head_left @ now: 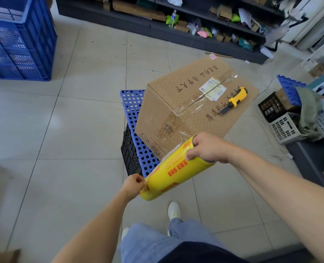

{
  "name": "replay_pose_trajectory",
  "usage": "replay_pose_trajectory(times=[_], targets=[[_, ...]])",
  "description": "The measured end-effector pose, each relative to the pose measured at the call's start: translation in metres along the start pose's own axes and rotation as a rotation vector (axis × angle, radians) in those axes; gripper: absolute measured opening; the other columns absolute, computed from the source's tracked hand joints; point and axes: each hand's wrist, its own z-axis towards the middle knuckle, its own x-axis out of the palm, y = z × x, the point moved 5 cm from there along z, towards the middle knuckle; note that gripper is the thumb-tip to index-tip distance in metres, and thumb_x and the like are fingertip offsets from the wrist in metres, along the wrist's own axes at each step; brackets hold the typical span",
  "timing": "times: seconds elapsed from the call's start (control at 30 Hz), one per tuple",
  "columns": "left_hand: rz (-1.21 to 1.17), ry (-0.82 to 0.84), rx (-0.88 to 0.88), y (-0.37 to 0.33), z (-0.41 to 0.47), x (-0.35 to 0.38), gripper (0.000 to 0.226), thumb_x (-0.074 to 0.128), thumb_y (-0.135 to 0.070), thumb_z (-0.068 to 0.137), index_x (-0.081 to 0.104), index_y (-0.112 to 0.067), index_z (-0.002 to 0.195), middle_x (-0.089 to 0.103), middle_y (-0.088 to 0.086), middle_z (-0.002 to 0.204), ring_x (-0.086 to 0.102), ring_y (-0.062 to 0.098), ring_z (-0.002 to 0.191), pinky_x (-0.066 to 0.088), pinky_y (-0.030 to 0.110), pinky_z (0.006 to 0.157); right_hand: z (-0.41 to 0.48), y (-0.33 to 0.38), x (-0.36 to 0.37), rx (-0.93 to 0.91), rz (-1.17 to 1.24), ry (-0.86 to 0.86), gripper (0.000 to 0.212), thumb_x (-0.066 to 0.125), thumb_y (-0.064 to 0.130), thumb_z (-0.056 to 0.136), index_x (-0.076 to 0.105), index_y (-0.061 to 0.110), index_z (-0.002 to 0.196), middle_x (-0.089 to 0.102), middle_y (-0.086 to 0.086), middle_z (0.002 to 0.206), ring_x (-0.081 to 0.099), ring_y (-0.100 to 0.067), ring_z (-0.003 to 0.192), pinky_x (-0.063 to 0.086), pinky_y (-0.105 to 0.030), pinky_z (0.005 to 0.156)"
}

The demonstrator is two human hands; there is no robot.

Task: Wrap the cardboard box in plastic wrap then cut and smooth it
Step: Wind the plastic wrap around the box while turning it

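We are gripping the yellow plastic wrap roll at both ends, just in front of the cardboard box: right hand clamped on the box-side end, left hand pinching the near end. The box is sitting on a blue perforated board. A yellow utility knife is lying on the box top. Clear film is running from roll to box.

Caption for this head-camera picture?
Both hands hold a yellow plastic-wrap roll beside a cardboard box.
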Motion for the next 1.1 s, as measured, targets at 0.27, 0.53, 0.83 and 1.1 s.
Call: replay_pose_trajectory(times=[0.27, 0.53, 0.83, 1.1], targets=[[0.206, 0.013, 0.018, -0.001, 0.0, 0.02, 0.012, 0.053, -0.008, 0.087, 0.051, -0.01, 0.075, 0.054, 0.008, 0.078, 0.047, 0.02, 0.069, 0.04, 0.026, 0.059, 0.002, 0.001, 0.0, -0.006, 0.038, 0.003, 0.025, 0.073, 0.017, 0.074, 0.05, 0.01, 0.065, 0.05, -0.009, 0.072, 0.05, -0.023, 0.069, 0.037, -0.03, 0.061], [0.222, -0.015, 0.027, -0.005, 0.006, 0.021, 0.022, 0.055, -0.005, 0.083, 0.041, -0.014, 0.068, 0.043, 0.001, 0.067, 0.037, 0.014, 0.058, 0.031, 0.022, 0.05, 0.002, 0.0, -0.001, -0.001, 0.054, 0.011, 0.024, 0.073, 0.017, 0.073, 0.051, 0.012, 0.067, 0.051, -0.011, 0.074, 0.051, -0.024, 0.069, 0.038, -0.031, 0.062], [0.196, 0.096, 0.023, 0.009, 0.0, 0.01, 0.003, 0.062, -0.011, 0.079, 0.059, -0.011, 0.078, 0.055, 0.002, 0.075, 0.049, 0.015, 0.069, 0.041, 0.024, 0.059, 0.002, 0.004, -0.007, 0.019, 0.072, -0.037, 0.044, 0.072, 0.016, 0.074, 0.033, 0.016, 0.054, 0.039, -0.006, 0.066, 0.041, -0.021, 0.062, 0.029, -0.028, 0.056], [0.259, -0.021, 0.038, 0.013, -0.003, 0.015, 0.013, 0.058, -0.025, 0.088, 0.056, -0.014, 0.094, 0.052, 0.0, 0.079, 0.049, 0.015, 0.069, 0.039, 0.022, 0.055, 0.006, 0.005, -0.002, 0.03, 0.134, -0.082, 0.042, 0.072, 0.014, 0.074, 0.035, 0.015, 0.054, 0.043, -0.007, 0.066, 0.046, -0.023, 0.066, 0.033, -0.03, 0.059]])
